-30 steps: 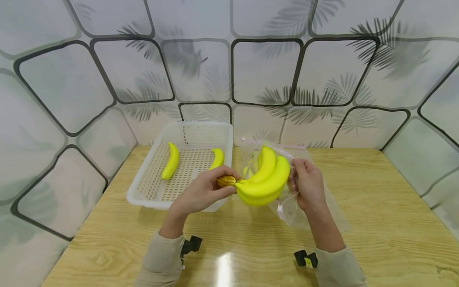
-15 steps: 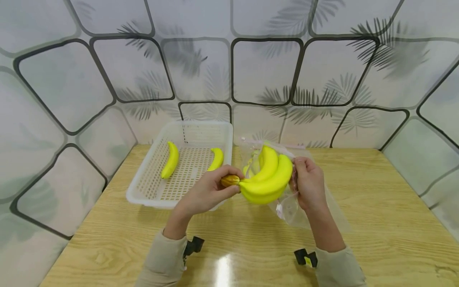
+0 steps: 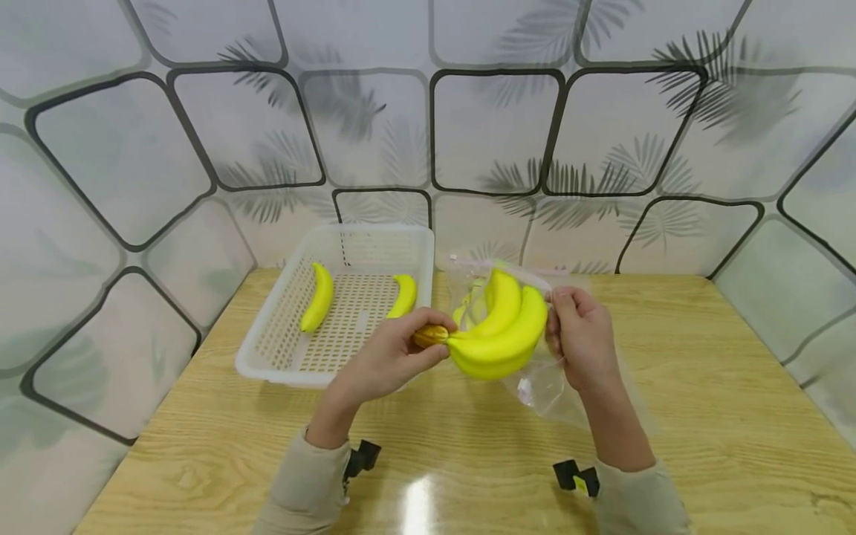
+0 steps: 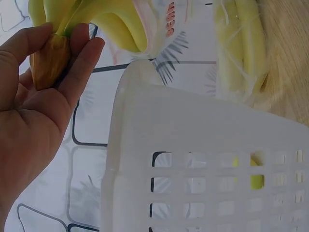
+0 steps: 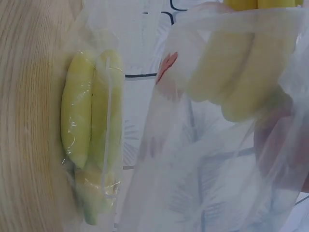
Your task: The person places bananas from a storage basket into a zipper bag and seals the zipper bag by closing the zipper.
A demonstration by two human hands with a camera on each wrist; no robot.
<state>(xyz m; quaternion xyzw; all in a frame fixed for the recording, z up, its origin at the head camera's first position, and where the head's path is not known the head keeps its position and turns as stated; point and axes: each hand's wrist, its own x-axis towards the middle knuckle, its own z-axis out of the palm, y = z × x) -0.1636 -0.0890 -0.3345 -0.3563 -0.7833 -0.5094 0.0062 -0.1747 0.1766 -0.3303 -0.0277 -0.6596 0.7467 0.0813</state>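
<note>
My left hand [image 3: 384, 355] pinches the brown stem [image 4: 50, 62] of a yellow banana bunch [image 3: 498, 349], held up over the table. The bunch's tips point right, into the mouth of a clear zip bag [image 3: 551, 394]. Beside those tips my right hand [image 3: 585, 338] grips the bag's edge. Through the film, the right wrist view shows banana tips inside this bag [image 5: 203, 159] and part of the hand behind it. Behind the bunch lies another clear bag with bananas [image 5: 77, 111], flat on the table.
A white perforated basket [image 3: 250, 360] stands at the left. Two single bananas lie in it, one at the left [image 3: 318, 297] and one at the right [image 3: 404, 296]. The wooden table [image 3: 729, 386] meets a patterned backdrop [image 3: 495, 134] at the back.
Both hands have shifted slightly right with the bunch and the bag. The bunch's tips sit closer to my right hand. The basket and its bananas have not moved.
</note>
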